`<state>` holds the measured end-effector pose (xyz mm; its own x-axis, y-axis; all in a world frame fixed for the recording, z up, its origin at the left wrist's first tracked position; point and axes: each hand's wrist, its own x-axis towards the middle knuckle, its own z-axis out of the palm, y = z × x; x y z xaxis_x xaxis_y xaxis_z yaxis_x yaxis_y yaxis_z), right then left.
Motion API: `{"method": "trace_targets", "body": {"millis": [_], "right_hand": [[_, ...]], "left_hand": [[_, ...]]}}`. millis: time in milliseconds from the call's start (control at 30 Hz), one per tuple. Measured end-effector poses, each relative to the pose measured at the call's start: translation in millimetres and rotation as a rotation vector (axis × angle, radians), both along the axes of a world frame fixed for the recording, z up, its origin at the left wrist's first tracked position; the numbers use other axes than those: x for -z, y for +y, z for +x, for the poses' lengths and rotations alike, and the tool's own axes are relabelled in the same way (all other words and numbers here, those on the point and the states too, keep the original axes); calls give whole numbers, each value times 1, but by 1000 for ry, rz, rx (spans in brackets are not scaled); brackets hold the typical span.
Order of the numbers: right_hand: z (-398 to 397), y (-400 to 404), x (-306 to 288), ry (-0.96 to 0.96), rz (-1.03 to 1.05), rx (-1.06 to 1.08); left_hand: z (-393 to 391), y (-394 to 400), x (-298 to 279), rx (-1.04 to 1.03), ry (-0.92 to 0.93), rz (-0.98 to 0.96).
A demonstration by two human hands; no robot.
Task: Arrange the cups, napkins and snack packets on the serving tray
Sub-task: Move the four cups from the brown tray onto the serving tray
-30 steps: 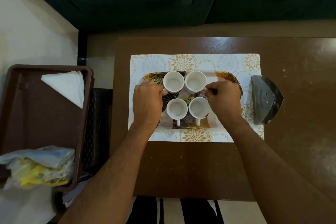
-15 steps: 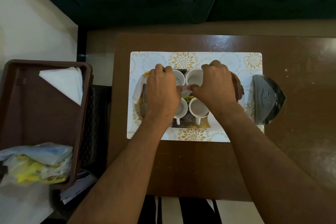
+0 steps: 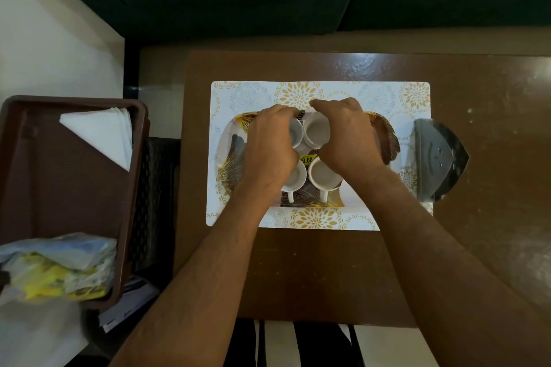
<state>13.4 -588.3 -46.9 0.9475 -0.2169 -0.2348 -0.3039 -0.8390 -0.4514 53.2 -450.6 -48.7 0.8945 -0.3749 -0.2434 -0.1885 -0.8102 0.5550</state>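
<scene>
Cups: four on tray, tabletop centre. We see left hand clamped on far-left cup, right hand on far-right cup. Risk, we judge: rims knock, cup tips. Napkins, snack packets wait in bin.

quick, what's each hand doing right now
Left hand: closed around the back left cup on the tray.
Right hand: closed around the back right cup.
</scene>
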Motion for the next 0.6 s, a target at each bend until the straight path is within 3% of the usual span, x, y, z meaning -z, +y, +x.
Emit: {"method": "trace_targets", "body": {"millis": [100, 267, 600], "right_hand": [[-3, -2, 2, -53, 49, 43], [-10, 4, 10, -52, -50, 233], [-11, 8, 20, -95, 34, 247]], "left_hand": [[-4, 2, 1, -134, 2, -70], [-20, -1, 8, -314, -41, 109], [-15, -1, 10, -292, 37, 23]]}}
